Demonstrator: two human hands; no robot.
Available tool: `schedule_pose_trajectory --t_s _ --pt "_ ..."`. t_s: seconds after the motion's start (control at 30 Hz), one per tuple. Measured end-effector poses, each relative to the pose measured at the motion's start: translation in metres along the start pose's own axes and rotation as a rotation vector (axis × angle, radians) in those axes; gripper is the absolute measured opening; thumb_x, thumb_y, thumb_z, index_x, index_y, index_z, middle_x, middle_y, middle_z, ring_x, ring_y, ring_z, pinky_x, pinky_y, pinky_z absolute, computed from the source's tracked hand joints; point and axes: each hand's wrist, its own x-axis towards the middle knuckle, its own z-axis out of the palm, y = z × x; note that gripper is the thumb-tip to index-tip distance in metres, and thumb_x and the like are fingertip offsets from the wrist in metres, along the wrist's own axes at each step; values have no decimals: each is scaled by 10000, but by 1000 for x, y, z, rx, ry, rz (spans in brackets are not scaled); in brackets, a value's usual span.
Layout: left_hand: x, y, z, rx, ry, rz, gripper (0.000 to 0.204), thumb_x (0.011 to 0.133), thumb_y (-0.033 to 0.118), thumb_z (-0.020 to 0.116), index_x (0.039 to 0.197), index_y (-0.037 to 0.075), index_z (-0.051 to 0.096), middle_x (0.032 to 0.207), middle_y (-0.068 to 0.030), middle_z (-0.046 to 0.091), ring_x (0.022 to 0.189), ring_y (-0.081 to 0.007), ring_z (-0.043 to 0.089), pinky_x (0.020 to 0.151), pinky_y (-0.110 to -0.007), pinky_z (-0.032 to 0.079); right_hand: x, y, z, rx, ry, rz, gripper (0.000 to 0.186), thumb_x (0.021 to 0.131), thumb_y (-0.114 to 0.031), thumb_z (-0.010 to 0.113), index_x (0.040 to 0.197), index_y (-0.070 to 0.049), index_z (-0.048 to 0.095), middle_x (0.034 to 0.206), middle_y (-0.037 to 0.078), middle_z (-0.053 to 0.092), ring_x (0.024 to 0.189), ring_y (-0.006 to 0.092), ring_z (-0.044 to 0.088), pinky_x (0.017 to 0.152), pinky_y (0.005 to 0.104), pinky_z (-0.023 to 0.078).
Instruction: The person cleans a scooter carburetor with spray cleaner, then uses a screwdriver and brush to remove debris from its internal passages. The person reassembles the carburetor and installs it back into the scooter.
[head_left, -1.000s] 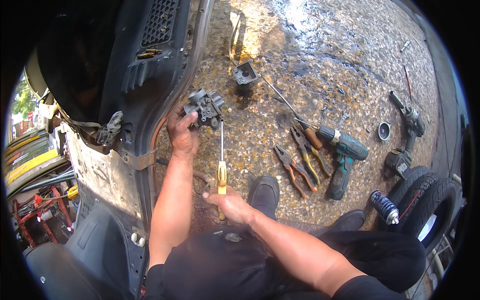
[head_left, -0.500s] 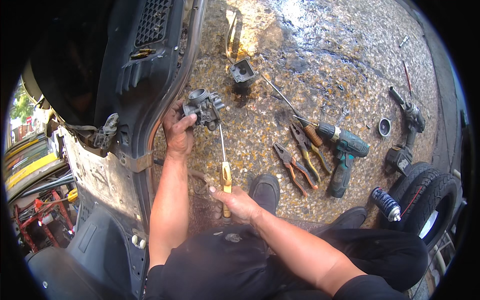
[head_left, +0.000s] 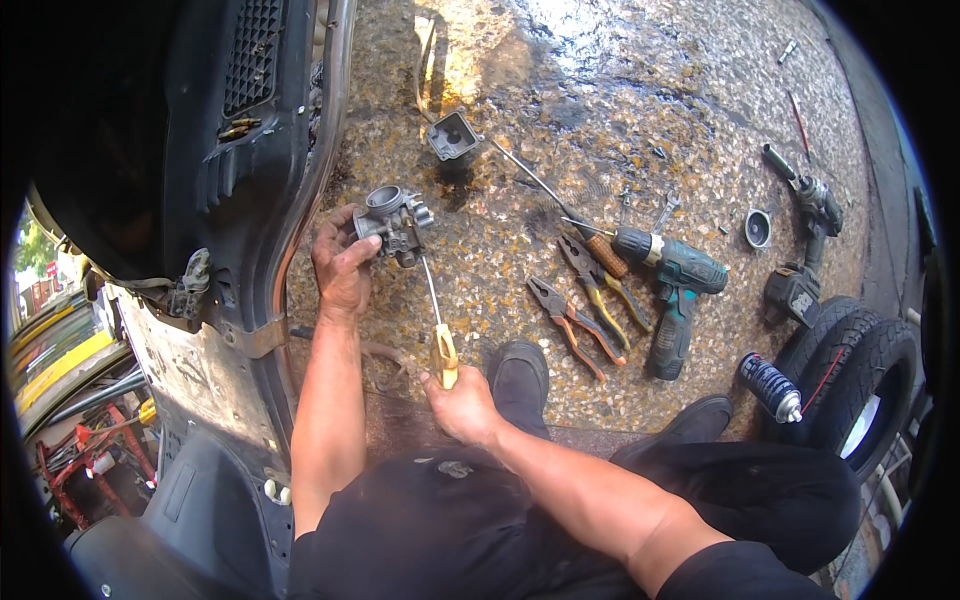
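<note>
Clamped a grey metal carburettor with a round throat [head_left: 398, 226] in the left hand [head_left: 342, 268] above a speckled stone floor [head_left: 475, 290], and closed the right hand [head_left: 465, 405] around a yellow-handled screwdriver [head_left: 444, 350], tip at the carburettor's lower edge, contact unclear. Seemed partway through, with a square grey metal cup [head_left: 455, 137] detached on the floor, screwdriver work unfinished. Had orange-handled pliers [head_left: 568, 318] and a teal-and-black drill [head_left: 688, 268] well to the right, a dark vehicle panel [head_left: 265, 230] close beside the left hand.

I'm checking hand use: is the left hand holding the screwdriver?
No; the right hand grips the screwdriver, while the left hand holds the carburetor.
</note>
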Motion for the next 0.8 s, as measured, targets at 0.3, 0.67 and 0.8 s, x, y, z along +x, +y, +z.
schedule_pose_trajectory --t_s 0.3,0.67,0.8 --pt "0 0 -1 -4 -1 3 655 668 39 699 1275 -55 472 1106 -123 629 981 -196 614 917 -312 477 1 1 2 45 -3 34 302 886 -280 675 840 18 668 675 166 668 639 289 668 621 415 506" --pt "0 3 5 66 -11 6 658 657 57 698 1269 -56 485 1106 -126 625 989 -198 608 916 -309 474 -2 -9 -5 121 -140 154 256 917 -265 654 975 -17 678 675 94 652 612 213 625 600 380 487" --pt "2 4 4 99 -8 -5 685 646 84 713 1276 -57 482 1110 -127 619 1000 -201 603 916 -308 469 0 -6 -6 65 -154 78 247 916 -256 656 980 -20 687 679 92 658 610 203 626 596 378 486"
